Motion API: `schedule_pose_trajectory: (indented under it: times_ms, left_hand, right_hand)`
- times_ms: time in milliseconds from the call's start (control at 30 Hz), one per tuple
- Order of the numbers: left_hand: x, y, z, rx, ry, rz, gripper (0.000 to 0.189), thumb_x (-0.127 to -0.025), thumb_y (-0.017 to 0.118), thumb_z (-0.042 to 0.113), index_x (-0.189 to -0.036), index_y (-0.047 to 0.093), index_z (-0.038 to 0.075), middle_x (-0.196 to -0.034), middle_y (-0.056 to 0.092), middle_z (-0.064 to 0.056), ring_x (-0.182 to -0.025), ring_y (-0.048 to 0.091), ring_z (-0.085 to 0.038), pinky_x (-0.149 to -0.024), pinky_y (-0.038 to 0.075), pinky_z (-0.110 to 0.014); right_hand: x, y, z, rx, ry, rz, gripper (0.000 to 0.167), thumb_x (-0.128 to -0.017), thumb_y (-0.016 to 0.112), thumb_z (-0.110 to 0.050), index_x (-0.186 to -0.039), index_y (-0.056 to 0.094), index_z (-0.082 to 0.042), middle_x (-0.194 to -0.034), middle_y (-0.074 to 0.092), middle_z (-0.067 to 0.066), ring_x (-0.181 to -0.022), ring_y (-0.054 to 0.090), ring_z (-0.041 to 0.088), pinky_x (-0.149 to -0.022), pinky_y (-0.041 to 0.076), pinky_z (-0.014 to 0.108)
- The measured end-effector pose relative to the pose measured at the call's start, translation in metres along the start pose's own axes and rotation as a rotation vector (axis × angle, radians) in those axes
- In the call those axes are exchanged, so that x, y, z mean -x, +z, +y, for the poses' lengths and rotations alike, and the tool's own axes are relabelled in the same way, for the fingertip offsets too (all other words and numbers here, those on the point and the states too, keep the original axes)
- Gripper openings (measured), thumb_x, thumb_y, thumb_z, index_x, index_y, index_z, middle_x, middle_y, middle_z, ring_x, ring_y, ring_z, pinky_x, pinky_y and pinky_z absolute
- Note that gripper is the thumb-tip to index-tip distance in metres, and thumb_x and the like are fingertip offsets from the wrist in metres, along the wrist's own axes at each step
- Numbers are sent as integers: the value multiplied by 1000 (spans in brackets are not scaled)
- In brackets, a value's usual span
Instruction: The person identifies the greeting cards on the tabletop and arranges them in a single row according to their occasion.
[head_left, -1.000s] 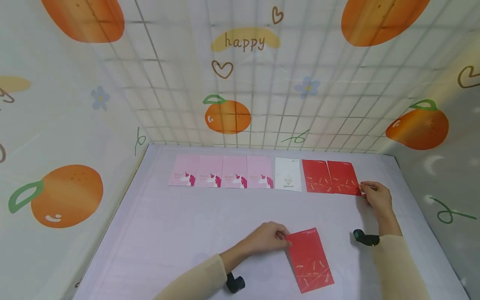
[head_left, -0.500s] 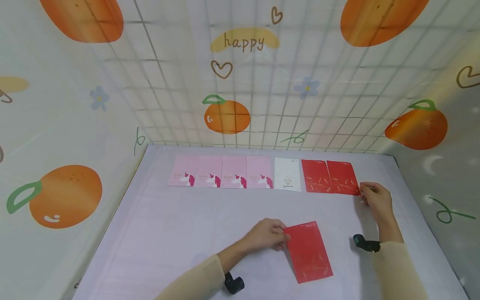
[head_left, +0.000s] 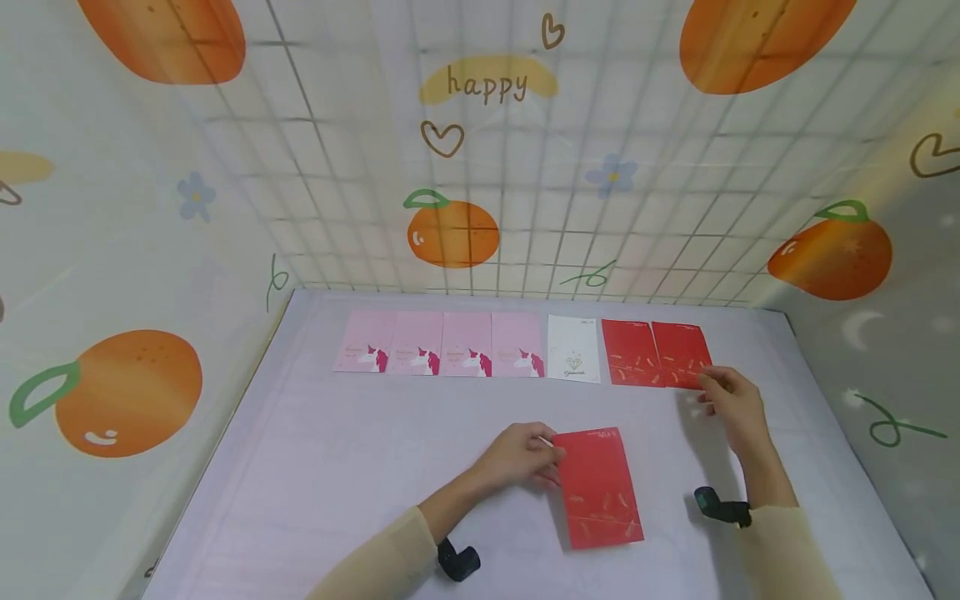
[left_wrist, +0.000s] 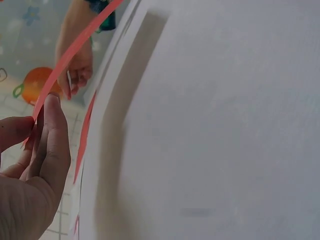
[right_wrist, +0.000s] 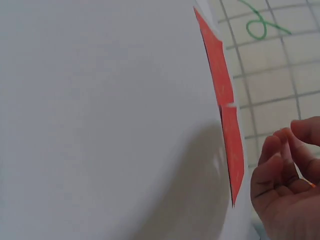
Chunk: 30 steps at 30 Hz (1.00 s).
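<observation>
My left hand (head_left: 517, 457) pinches the left edge of a red card (head_left: 600, 492), held above the table and printed with gold marks near its lower end. In the left wrist view that card (left_wrist: 75, 47) shows edge-on, bowed between thumb and fingers (left_wrist: 55, 135). My right hand (head_left: 735, 408) is over the lower right corner of the rightmost red card (head_left: 678, 350) in the back row. Its fingers curl loosely and hold nothing in the right wrist view. Another red card (head_left: 630, 350) lies just left of that one.
Left of the red cards, the row continues with a white card (head_left: 573, 346) and several pink unicorn cards (head_left: 418, 333). A pale cloth covers the table (head_left: 337, 458). A patterned curtain (head_left: 517, 167) with a grid stands behind. Black wrist cameras (head_left: 459, 562) hang at both wrists.
My left hand has moved up and left with the red card, which now stands straighter. My right hand has come away from beside the row and moved left over the end card's corner.
</observation>
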<state>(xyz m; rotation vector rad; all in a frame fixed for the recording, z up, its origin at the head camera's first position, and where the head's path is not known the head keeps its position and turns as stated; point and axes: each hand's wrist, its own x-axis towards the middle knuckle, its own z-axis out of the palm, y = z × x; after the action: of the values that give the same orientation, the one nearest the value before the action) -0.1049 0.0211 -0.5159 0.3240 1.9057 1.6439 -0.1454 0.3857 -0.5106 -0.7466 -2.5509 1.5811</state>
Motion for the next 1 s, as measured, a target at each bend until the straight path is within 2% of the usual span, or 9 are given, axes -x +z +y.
schedule_pose_trajectory:
  times_ms: [200,400,667,1000]
  left_hand:
    - [3,-11,2,12,15,36,23,-94,71,25,-110,65,10,-93,74,1,-75,73,-18,-72,59,-33]
    - [4,-21,6,32,19,61,24,-95,70,24,-111,66,8,-94,73,-2,-75,73,-20,-70,60,-34]
    - [5,-39,9,61,22,80,22,-96,68,22,-112,64,6,-95,72,-5,-76,73,-23,-69,60,-36]
    - [9,-60,11,69,36,121,25,-97,67,24,-115,63,6,-99,71,-8,-78,73,-27,-70,60,-38]
  right_hand:
    - [19,15,-9,-15,-94,-53,52,-102,56,-40,-136,54,-2,-124,58,19,-89,62,25,-67,54,24]
    - [38,28,-17,-27,-185,-94,49,-101,57,-39,-132,57,-1,-117,59,16,-88,63,28,-67,56,27]
    - [66,51,-30,-49,-202,-181,44,-99,61,-38,-131,58,-7,-115,61,16,-92,64,38,-72,58,35]
    - [94,76,-43,-88,-239,-249,37,-96,68,-33,-126,62,-10,-109,62,18,-87,64,41,-72,58,36]
